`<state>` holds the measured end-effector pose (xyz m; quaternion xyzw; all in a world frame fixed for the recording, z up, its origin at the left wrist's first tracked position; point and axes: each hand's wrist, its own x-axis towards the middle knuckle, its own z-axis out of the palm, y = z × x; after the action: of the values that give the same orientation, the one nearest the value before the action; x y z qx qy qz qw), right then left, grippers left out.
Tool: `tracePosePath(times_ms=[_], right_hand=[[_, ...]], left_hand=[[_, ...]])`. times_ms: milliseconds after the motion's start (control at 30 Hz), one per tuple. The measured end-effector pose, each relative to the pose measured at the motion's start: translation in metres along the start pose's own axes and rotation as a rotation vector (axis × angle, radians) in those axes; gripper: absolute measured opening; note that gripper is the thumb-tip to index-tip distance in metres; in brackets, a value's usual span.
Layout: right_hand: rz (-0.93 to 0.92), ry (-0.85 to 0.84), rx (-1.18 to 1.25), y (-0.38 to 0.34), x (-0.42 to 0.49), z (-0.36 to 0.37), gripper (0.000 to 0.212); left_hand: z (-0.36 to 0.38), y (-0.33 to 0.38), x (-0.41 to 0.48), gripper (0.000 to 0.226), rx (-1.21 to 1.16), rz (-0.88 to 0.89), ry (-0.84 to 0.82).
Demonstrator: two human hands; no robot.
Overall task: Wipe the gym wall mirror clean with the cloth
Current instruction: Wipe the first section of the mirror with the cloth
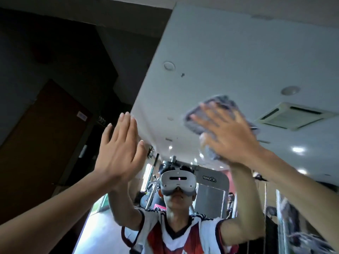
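Note:
The wall mirror (211,74) fills the right two thirds of the head view; its left edge runs diagonally from top centre to bottom left. My right hand (229,136) presses a grey-purple cloth (216,109) flat against the glass at upper right, with fingers spread and straight. Near the mirror's left edge my left hand (119,151) lies flat on the glass, fingers straight and together, holding nothing. The mirror reflects a person in a white headset and a white and red jersey, both arms raised.
A dark wall and a brown door (40,143) stand left of the mirror. In the reflection I see a ceiling with round lights, an air-conditioning vent (293,115), and gym machines behind the person.

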<state>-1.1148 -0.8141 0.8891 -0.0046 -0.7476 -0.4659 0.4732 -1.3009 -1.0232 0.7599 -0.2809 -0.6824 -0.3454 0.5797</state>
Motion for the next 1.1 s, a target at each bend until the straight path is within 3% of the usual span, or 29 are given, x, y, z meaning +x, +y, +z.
tracePosePath(times_ms=[133,200,267,433,533,600,733,833,900,1033,1100], right_hand=[[0.495,0.029,0.049,0.038,0.02,-0.006,0.062],[0.624,0.053,0.073,0.021,0.047,-0.009,0.059],[0.542,0.056,0.066,-0.004,0.061,-0.01,0.058],[0.053,-0.002,-0.012,-0.027,0.015,-0.008,0.057],[-0.041,-0.002,0.038,0.001,-0.053,0.001,0.056],[0.073,0.001,0.047,0.041,-0.088,0.003,0.055],[0.513,0.034,0.084,0.108,-0.075,-0.006,0.059],[0.61,0.058,0.095,0.115,-0.049,-0.007,0.056],[0.524,0.052,0.069,0.107,-0.053,-0.006,0.057],[0.089,0.033,0.036,0.111,-0.119,0.001,0.057],[-0.025,0.024,0.042,0.132,-0.163,0.008,0.058]], left_hand=[[0.002,0.006,0.004,0.072,0.079,0.113,-0.007],[0.003,0.013,0.003,0.075,0.056,0.079,-0.017],[0.003,0.021,0.002,0.079,0.024,0.047,-0.025],[0.006,0.037,-0.001,0.081,0.035,0.034,0.023],[0.01,0.055,-0.005,0.079,-0.001,-0.013,0.023],[0.012,0.076,-0.006,0.079,-0.014,-0.002,-0.013],[0.018,0.128,-0.01,0.082,-0.027,0.107,-0.053],[0.027,0.176,-0.009,0.08,-0.058,0.131,-0.04],[0.033,0.2,-0.009,0.079,-0.069,0.118,-0.028],[0.045,0.245,-0.01,0.077,-0.096,0.122,-0.007],[0.048,0.261,-0.012,0.075,-0.106,0.135,0.006]])
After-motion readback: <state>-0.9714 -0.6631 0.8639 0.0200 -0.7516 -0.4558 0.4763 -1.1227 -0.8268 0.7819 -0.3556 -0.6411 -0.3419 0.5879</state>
